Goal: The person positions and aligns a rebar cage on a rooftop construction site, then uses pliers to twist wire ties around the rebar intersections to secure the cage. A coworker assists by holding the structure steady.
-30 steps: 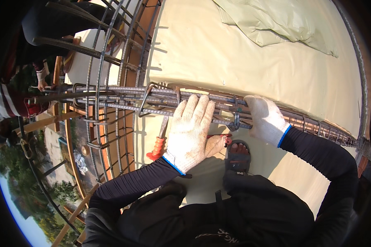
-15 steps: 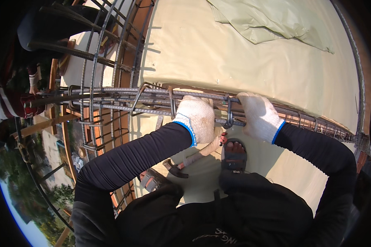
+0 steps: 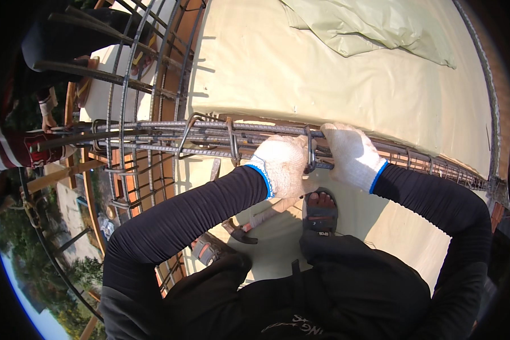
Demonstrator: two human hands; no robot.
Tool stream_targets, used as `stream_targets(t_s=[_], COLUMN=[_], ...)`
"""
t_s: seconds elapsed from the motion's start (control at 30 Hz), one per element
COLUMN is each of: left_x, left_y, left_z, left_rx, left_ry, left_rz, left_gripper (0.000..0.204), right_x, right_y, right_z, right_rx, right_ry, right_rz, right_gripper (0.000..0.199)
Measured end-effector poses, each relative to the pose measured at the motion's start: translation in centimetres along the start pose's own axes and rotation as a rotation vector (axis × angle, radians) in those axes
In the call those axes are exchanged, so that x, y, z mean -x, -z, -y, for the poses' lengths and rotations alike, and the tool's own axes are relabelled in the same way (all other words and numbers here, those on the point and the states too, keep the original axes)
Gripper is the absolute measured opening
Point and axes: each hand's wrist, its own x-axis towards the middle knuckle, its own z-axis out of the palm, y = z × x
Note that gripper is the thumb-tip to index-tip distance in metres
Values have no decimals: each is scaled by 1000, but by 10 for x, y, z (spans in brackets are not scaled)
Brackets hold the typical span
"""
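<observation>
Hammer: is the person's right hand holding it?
No, the hammer shows between the sandals, apart from the right hand, which is at the bars.

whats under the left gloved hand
Ribbed steel bars run beneath the left gloved hand, showing on both sides of it. The stretch directly underneath is covered, so any grip there cannot be seen.

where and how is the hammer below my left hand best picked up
Probably mid-handle, coming from your body's side: the long, slim handle slants up and right, away from the curved claw head, while the left hand crowds its upper end in this view.
</observation>
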Motion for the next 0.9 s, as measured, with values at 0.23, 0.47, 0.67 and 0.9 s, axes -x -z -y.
stream_targets(t_s=[0.23,0.47,0.67,0.9], left_x=[51,66,-4,-19], left_y=[34,-39,-60,-35], left_z=[-5,-54,-40,-46], left_rx=[-165,1258,2369,2437], left_ry=[84,810,763,771], left_rz=[-684,-453,-1098,-1201], left_gripper=[66,57,48,41], right_x=[5,11,8,13], right_y=[-5,-20,-16,-19], right_z=[-15,-24,-22,-24], right_rx=[-87,-95,-24,-84], right_ry=[55,123,123,141], right_rz=[-64,-179,-142,-204], right_gripper=[62,46,41,42])
